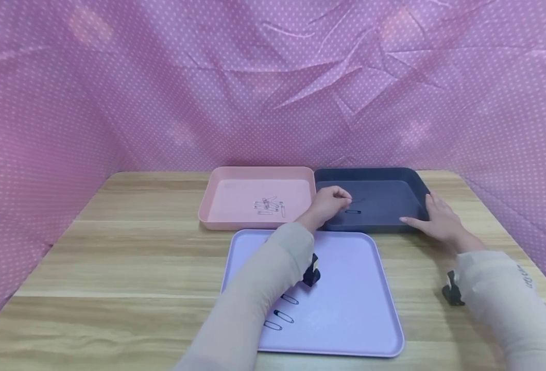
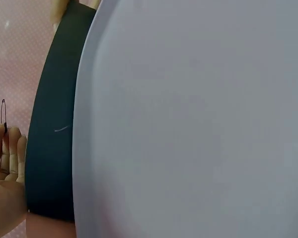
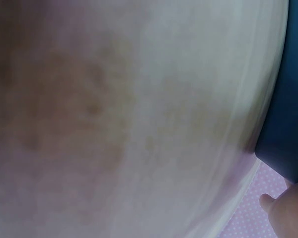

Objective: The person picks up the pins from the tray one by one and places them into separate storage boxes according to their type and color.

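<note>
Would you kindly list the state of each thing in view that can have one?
Left hand: pinches a black safety pin over the dark blue tray.
Right hand: open, resting on the dark blue tray's right side.
Pink tray: holds a cluster of silver safety pins.
Lilac tray: holds three black pins.

1. Left sleeve (image 1: 254, 299): long, pale beige-grey, smooth thin fabric, close-fitting, ending at the wrist; enters the head view from 6 o'clock.
2. Left wrist unit (image 1: 312, 270): small black device with a pale patch, strapped at the sleeve's cuff end, on its 3 o'clock side.
3. Right sleeve (image 1: 500, 304): same beige-grey fabric, long, ending at the wrist; enters from 4 o'clock.
4. Sleeve marking (image 1: 526, 276): short line of small dark lettering on the right sleeve's outer side; too small to read.
5. Right wrist unit (image 1: 452, 291): small black device with a pale patch, on the sleeve's 9 o'clock side.
6. Left hand (image 1: 329, 202), right hand (image 1: 440, 219): bare, no gloves.
</note>
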`<state>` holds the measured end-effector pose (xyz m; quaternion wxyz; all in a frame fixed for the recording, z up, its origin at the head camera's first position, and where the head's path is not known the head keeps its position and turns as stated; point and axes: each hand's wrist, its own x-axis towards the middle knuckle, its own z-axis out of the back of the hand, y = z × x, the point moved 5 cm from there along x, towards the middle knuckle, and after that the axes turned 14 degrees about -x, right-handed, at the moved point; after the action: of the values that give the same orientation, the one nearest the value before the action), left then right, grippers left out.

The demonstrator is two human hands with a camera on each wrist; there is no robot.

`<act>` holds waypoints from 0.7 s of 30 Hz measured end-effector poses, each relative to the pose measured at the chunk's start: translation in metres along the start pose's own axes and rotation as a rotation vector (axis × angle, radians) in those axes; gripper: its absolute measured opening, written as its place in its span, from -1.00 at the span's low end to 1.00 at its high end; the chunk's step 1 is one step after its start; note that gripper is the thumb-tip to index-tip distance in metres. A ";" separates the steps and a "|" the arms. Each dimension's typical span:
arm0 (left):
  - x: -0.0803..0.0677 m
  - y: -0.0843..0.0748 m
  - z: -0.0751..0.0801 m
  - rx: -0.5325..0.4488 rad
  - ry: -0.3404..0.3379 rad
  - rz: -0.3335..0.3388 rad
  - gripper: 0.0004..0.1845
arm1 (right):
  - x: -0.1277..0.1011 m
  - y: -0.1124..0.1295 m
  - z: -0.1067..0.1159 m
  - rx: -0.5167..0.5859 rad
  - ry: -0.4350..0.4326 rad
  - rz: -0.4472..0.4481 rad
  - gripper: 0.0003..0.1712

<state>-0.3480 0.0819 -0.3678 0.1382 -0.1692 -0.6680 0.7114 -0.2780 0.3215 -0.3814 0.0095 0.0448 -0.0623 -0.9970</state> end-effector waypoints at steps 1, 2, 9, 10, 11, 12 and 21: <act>0.001 0.000 -0.001 0.008 -0.002 -0.002 -0.95 | 0.000 0.000 0.000 0.002 -0.001 0.000 0.17; 0.002 0.000 -0.002 0.009 -0.003 -0.005 -0.95 | 0.001 0.000 0.000 0.002 0.001 -0.002 0.17; 0.009 0.002 -0.007 0.042 -0.041 -0.031 -0.94 | 0.001 -0.001 -0.002 0.002 0.001 -0.005 0.17; 0.010 0.002 -0.008 0.057 -0.048 -0.036 -0.94 | 0.001 -0.001 -0.002 0.002 -0.003 -0.006 0.17; 0.011 0.002 -0.008 0.075 -0.055 -0.041 -0.94 | 0.001 -0.001 -0.001 0.000 -0.006 -0.005 0.17; 0.012 0.002 -0.009 0.103 -0.060 -0.048 -0.94 | 0.001 -0.001 -0.001 0.001 -0.009 -0.005 0.17; 0.013 -0.001 -0.012 0.384 -0.131 -0.039 -0.92 | 0.000 -0.001 -0.001 0.007 -0.022 -0.003 0.16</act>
<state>-0.3550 0.0987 -0.3681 0.1380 -0.0803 -0.5305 0.8325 -0.2782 0.3227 -0.3829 0.0074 0.0341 -0.0660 -0.9972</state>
